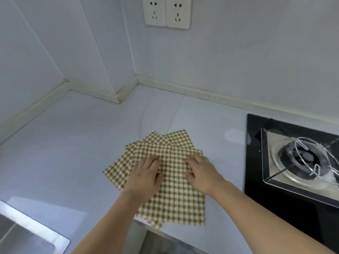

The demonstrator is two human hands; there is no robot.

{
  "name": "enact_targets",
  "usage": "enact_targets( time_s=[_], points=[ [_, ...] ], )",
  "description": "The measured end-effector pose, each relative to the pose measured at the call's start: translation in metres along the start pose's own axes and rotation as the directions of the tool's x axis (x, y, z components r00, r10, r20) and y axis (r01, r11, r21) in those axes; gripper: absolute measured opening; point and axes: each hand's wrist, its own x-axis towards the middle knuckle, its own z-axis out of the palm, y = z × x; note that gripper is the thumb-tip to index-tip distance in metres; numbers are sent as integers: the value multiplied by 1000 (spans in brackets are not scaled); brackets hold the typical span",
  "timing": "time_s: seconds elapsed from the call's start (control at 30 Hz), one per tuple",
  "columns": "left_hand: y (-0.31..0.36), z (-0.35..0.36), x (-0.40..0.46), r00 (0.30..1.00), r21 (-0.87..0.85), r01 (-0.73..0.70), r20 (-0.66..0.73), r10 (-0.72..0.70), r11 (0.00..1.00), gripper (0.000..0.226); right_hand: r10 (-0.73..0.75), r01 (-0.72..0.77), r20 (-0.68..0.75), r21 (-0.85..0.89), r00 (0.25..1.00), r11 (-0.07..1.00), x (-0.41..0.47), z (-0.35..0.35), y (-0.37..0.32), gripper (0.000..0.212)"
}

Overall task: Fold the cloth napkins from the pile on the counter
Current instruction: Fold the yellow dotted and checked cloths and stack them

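**Napkins: all flat, none folded yet**

Napkins (170, 182) lie in a loose fanned pile at the near edge of the tabletop (77, 143), each turned a little from the one below, so corners stick out to the left and far side. The top one lies nearest, its near corners reaching just over the tabletop's edge. No folded napkin shows anywhere, so I judge the task to be at its start: every sheet in the pile has yet to be folded, and how many there are I cannot count surely, though at least four edges show.

The left hand (145, 177) rests on the left part of the top napkin, fingers bent down onto the cloth. The right hand (200, 173) rests on its right part, fingers likewise curled with the tips on the fabric. Whether either one pinches the cloth or only presses it I cannot tell.

The cloth is thin and square, woven in a small green and cream check, with slightly frayed edges; it lies limp and nearly creaseless. The tabletop is pale, smooth and glossy. To the right sits a black glass hob (275, 162) with a steel burner tray. A steel sink (27, 233) shows near left, and two wall sockets (167, 12) far up.
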Motion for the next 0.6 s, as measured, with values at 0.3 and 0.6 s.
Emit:
enact_targets(
  time_s=[0.3, 0.6],
  points=[
    [-27, 15, 48, 957, 14, -128, -260, 127, 992, 47, -151, 106, -285, -165, 947, 981, 51, 20, 20, 39],
    [-8, 11, -11, 896, 25, -319, -317, 310, 948, 16, -391, 309, -395, -256, 831, 916, -29, 52, 5, 9]
  ],
)
